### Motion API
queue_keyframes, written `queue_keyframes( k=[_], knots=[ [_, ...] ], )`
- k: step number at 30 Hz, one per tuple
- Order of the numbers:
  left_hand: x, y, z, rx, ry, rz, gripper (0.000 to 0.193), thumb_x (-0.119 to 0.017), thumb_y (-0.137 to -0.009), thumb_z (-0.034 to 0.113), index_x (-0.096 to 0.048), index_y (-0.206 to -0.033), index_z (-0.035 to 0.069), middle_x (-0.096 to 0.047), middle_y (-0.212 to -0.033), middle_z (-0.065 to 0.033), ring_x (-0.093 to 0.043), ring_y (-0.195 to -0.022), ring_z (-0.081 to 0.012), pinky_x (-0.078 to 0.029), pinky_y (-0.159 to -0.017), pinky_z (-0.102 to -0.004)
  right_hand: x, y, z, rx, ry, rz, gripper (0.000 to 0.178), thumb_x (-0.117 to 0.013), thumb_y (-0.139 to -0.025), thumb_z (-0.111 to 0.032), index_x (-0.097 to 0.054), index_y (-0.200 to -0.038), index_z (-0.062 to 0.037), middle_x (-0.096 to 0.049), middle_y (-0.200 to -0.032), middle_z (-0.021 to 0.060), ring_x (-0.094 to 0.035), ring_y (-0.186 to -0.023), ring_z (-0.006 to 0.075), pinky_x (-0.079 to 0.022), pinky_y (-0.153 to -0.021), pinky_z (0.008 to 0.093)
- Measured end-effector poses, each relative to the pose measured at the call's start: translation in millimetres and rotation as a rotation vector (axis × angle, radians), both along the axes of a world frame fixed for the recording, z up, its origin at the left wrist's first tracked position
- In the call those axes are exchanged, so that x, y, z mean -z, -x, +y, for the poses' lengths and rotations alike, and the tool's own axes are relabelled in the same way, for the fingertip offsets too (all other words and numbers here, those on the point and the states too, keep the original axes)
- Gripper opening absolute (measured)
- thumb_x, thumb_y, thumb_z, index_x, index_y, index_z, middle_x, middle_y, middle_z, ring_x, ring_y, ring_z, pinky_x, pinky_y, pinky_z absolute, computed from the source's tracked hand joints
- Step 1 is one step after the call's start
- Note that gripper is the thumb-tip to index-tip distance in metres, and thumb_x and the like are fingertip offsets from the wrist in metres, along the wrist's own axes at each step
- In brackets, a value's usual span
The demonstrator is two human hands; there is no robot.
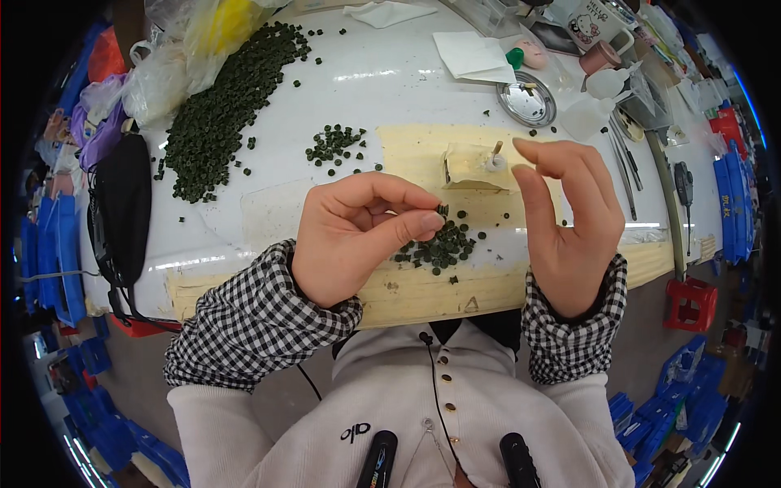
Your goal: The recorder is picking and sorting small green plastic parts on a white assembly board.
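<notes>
Between thumb and forefinger, my left hand (346,236) pinches a small dark green ridged piece (442,210). My right hand (573,215) is raised to the right, thumb and forefinger apart with nothing visible between them. Just left of its fingertips is a small block wrapped in cream tape (468,172), with a short brown peg standing up from a whitish mound on it. Under and beside my left fingertips lies a loose heap of similar dark green pieces (443,250), partly hidden by that hand. A smaller cluster of them (332,145) lies farther off, beyond the left hand.
A large pile of green pieces (224,118) spreads at the far left, near plastic bags (159,85) and a black mask-like cloth item (126,211). At the far right are a round metal dish (526,102), white paper (472,57), a mug (594,28) and tweezers (625,167).
</notes>
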State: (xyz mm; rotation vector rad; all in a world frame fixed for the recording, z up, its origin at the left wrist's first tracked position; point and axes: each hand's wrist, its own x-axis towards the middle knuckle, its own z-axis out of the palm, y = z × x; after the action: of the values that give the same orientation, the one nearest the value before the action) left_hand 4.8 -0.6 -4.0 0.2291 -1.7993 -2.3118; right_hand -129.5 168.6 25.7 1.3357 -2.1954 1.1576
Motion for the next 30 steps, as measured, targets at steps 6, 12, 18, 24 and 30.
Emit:
queue_keyframes(
  k=[6,12,18,24,30],
  knots=[
    [-1.5,-0.7,0.8,-0.045,0.000,-0.005,0.013,-0.064,-0.087,-0.004,-0.062,-0.100,-0.005,-0.069,-0.093,-0.0136,-0.067,-0.086,-0.0159,-0.056,-0.079,-0.0270,0.7,-30.5,7.9,-0.287,-0.072,-0.309,0.031,-0.064,-0.081,0.005,-0.065,-0.112,0.0003,-0.062,-0.093,0.0124,-0.061,-0.080,0.0243,-0.050,-0.069,0.0300],
    [-1.3,-0.7,2.8,-0.069,-0.006,0.031,0.013,-0.064,-0.087,-0.004,-0.063,-0.100,-0.005,-0.069,-0.093,-0.0133,-0.068,-0.085,-0.0165,-0.056,-0.079,-0.0272,9.8,-34.6,5.2,-0.370,-0.028,-0.412,0.035,-0.062,-0.084,0.007,-0.063,-0.118,0.0010,-0.061,-0.096,0.0110,-0.060,-0.078,0.0189,-0.049,-0.067,0.0255],
    [0.7,-1.4,1.8,-0.068,-0.021,0.017,0.011,-0.065,-0.086,-0.005,-0.065,-0.097,-0.005,-0.069,-0.093,-0.0132,-0.068,-0.085,-0.0169,-0.056,-0.078,-0.0268,13.2,-35.1,5.1,-0.390,-0.031,-0.438,0.035,-0.061,-0.084,0.007,-0.063,-0.118,0.0012,-0.061,-0.094,0.0104,-0.060,-0.077,0.0178,-0.049,-0.067,0.0248],
    [-0.9,-0.4,1.6,-0.057,0.028,-0.020,0.011,-0.065,-0.086,-0.005,-0.065,-0.097,-0.004,-0.069,-0.092,-0.0127,-0.068,-0.084,-0.0162,-0.056,-0.077,-0.0260,16.4,-35.8,6.8,-0.367,-0.027,-0.415,0.035,-0.062,-0.083,0.007,-0.063,-0.118,0.0009,-0.061,-0.094,0.0108,-0.061,-0.077,0.0182,-0.050,-0.067,0.0253],
    [-2.5,-0.4,3.6,-0.008,0.030,-0.039,0.011,-0.066,-0.086,-0.004,-0.063,-0.097,-0.004,-0.069,-0.093,-0.0111,-0.066,-0.084,-0.0136,-0.053,-0.076,-0.0238,8.0,-26.8,21.1,-0.235,-0.027,-0.413,0.030,-0.064,-0.083,0.005,-0.065,-0.113,0.0016,-0.062,-0.094,0.0118,-0.062,-0.076,0.0191,-0.050,-0.066,0.0261]
  ],
)
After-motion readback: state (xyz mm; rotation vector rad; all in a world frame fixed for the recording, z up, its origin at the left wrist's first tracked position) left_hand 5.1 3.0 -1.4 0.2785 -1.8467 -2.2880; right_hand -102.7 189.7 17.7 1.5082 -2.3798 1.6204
